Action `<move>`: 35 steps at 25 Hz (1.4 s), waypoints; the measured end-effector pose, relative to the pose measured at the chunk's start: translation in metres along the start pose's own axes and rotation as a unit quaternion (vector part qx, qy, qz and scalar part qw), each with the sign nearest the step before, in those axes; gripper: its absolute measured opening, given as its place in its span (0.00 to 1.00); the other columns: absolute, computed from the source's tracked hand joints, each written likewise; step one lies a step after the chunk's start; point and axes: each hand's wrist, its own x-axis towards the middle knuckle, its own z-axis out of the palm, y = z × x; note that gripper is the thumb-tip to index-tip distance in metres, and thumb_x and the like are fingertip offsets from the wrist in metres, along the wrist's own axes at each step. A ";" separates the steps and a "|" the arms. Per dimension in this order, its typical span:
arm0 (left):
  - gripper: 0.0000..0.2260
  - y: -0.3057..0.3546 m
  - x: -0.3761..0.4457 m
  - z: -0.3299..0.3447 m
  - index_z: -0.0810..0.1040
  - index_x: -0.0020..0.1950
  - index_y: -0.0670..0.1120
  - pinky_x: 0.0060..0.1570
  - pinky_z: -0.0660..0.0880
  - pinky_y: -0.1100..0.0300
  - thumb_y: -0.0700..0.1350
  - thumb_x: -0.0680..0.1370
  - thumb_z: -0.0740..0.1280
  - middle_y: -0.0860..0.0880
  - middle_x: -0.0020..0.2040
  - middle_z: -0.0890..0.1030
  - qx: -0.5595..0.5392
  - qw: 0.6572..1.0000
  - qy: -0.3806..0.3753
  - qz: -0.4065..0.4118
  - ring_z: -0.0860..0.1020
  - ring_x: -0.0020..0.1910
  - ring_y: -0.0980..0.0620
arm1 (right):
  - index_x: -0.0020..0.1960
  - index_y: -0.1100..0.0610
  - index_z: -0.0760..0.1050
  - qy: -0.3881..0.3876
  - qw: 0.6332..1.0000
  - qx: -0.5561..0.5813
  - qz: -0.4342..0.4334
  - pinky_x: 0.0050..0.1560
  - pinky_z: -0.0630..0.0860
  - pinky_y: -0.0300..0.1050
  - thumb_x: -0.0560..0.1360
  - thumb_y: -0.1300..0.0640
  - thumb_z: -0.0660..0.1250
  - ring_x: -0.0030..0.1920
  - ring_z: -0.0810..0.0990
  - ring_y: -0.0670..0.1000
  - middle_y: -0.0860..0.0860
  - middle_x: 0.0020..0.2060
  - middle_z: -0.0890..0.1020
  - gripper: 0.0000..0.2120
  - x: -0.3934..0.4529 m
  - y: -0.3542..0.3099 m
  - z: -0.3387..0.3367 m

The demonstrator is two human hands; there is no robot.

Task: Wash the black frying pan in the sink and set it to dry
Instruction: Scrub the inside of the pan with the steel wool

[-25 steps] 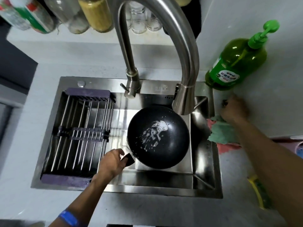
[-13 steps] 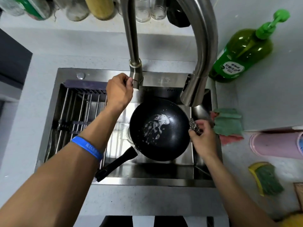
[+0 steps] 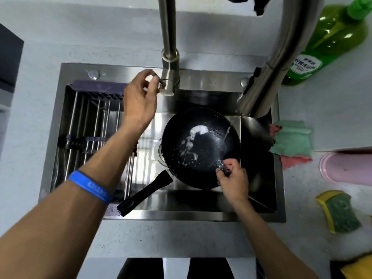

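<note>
pan (image 3: 201,146) 1 | faucet (image 3: 170,57) 1 | soap bottle (image 3: 326,45) 1 | sponge (image 3: 340,211) 1 | rack (image 3: 90,125) 1

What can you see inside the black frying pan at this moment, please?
Inside the frying pan: white suds, a thin water stream, and a steel scourer held by the right hand. The surface under that hand is hidden.

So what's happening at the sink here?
A person is washing a black frying pan that sits in the steel sink, with white suds inside it. Their right hand grips a metal scourer against the pan's near rim. Their left hand pinches the small lever at the base of the tap, and a thin stream of water is falling into the pan. The drying rack sits on the left side of the sink.
</note>
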 end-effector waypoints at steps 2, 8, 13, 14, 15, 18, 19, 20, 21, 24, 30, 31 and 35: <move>0.17 -0.039 -0.050 -0.004 0.73 0.66 0.49 0.54 0.78 0.51 0.49 0.78 0.65 0.48 0.52 0.81 0.056 0.992 -0.076 -0.081 0.80 0.46 0.51 | 0.59 0.50 0.79 -0.011 0.997 -0.055 -0.047 0.56 0.72 0.44 0.75 0.57 0.72 0.54 0.76 0.53 0.53 0.53 0.80 0.13 0.020 -0.012 0.037; 0.20 -0.122 -0.158 0.012 0.70 0.66 0.48 0.52 0.75 0.54 0.55 0.77 0.64 0.46 0.57 0.79 0.454 0.803 -0.367 -0.116 0.79 0.56 0.44 | 0.77 0.59 0.65 -0.192 0.958 -0.145 -0.155 0.77 0.56 0.43 0.80 0.61 0.62 0.77 0.61 0.56 0.53 0.78 0.62 0.25 0.080 -0.039 0.140; 0.12 -0.119 -0.156 0.022 0.74 0.59 0.46 0.43 0.75 0.56 0.47 0.77 0.64 0.47 0.51 0.81 0.480 0.802 -0.334 -0.122 0.81 0.50 0.45 | 0.82 0.62 0.46 -0.269 0.918 -0.278 -0.084 0.80 0.40 0.49 0.84 0.44 0.52 0.81 0.39 0.54 0.55 0.81 0.39 0.34 0.059 0.004 0.104; 0.11 -0.120 -0.157 0.024 0.73 0.59 0.46 0.42 0.74 0.56 0.45 0.77 0.63 0.46 0.51 0.81 0.478 0.807 -0.327 -0.119 0.81 0.50 0.45 | 0.81 0.63 0.46 -0.286 0.920 -0.247 -0.105 0.80 0.38 0.49 0.84 0.43 0.51 0.81 0.36 0.54 0.56 0.81 0.38 0.35 0.067 -0.008 0.115; 0.11 -0.122 -0.158 0.026 0.73 0.59 0.46 0.42 0.74 0.56 0.44 0.77 0.62 0.46 0.51 0.81 0.476 0.810 -0.320 -0.119 0.81 0.50 0.45 | 0.81 0.64 0.46 -0.300 0.918 -0.233 -0.111 0.79 0.38 0.48 0.85 0.42 0.50 0.80 0.35 0.54 0.56 0.81 0.38 0.35 0.082 -0.019 0.124; 0.11 -0.125 -0.157 0.027 0.73 0.58 0.46 0.40 0.72 0.56 0.43 0.77 0.61 0.46 0.51 0.81 0.486 0.807 -0.316 -0.114 0.81 0.50 0.45 | 0.82 0.63 0.45 -0.243 0.922 -0.289 -0.085 0.80 0.38 0.51 0.84 0.39 0.46 0.80 0.34 0.53 0.56 0.81 0.38 0.36 0.125 -0.020 0.105; 0.11 -0.123 -0.156 0.027 0.73 0.58 0.46 0.39 0.71 0.56 0.43 0.77 0.61 0.46 0.50 0.81 0.488 0.805 -0.315 -0.117 0.81 0.48 0.45 | 0.82 0.63 0.45 -0.238 0.913 -0.325 -0.067 0.80 0.39 0.51 0.84 0.38 0.46 0.80 0.34 0.53 0.56 0.81 0.39 0.37 0.117 -0.007 0.093; 0.10 -0.121 -0.156 0.027 0.73 0.58 0.46 0.37 0.70 0.57 0.42 0.77 0.61 0.46 0.49 0.81 0.492 0.802 -0.316 -0.121 0.81 0.47 0.46 | 0.81 0.63 0.46 -0.264 0.903 -0.333 -0.063 0.80 0.40 0.52 0.84 0.38 0.46 0.80 0.35 0.53 0.56 0.81 0.38 0.37 0.097 0.003 0.092; 0.10 -0.121 -0.158 0.026 0.73 0.58 0.46 0.37 0.70 0.57 0.42 0.77 0.61 0.46 0.49 0.81 0.497 0.798 -0.319 -0.122 0.81 0.47 0.46 | 0.82 0.62 0.46 -0.302 0.902 -0.295 -0.097 0.80 0.41 0.53 0.84 0.39 0.48 0.80 0.35 0.52 0.54 0.81 0.38 0.36 0.071 0.002 0.100; 0.11 -0.123 -0.156 0.030 0.73 0.58 0.46 0.40 0.70 0.56 0.42 0.77 0.60 0.46 0.51 0.81 0.501 0.795 -0.322 -0.116 0.81 0.50 0.45 | 0.82 0.56 0.51 -0.307 0.918 -0.172 -0.180 0.80 0.45 0.52 0.84 0.42 0.53 0.81 0.42 0.51 0.48 0.82 0.41 0.31 0.094 -0.020 0.116; 0.12 -0.125 -0.156 0.030 0.72 0.60 0.45 0.44 0.74 0.55 0.43 0.77 0.62 0.45 0.52 0.81 0.503 0.797 -0.319 -0.098 0.81 0.50 0.44 | 0.78 0.55 0.64 -0.319 0.913 -0.184 -0.175 0.80 0.50 0.52 0.82 0.42 0.59 0.81 0.44 0.53 0.48 0.81 0.38 0.29 0.059 0.007 0.105; 0.12 -0.126 -0.155 0.031 0.72 0.60 0.45 0.45 0.74 0.55 0.43 0.77 0.62 0.45 0.52 0.81 0.508 0.796 -0.317 -0.094 0.81 0.51 0.44 | 0.77 0.54 0.65 -0.330 0.914 -0.127 -0.201 0.80 0.50 0.51 0.82 0.43 0.59 0.81 0.44 0.51 0.46 0.81 0.38 0.27 0.067 0.001 0.114; 0.12 -0.125 -0.158 0.031 0.73 0.60 0.46 0.44 0.73 0.56 0.44 0.76 0.62 0.45 0.52 0.81 0.505 0.795 -0.322 -0.094 0.81 0.50 0.45 | 0.78 0.53 0.66 -0.247 0.950 -0.166 -0.095 0.79 0.52 0.50 0.82 0.43 0.60 0.81 0.49 0.56 0.49 0.81 0.45 0.27 0.108 0.011 0.077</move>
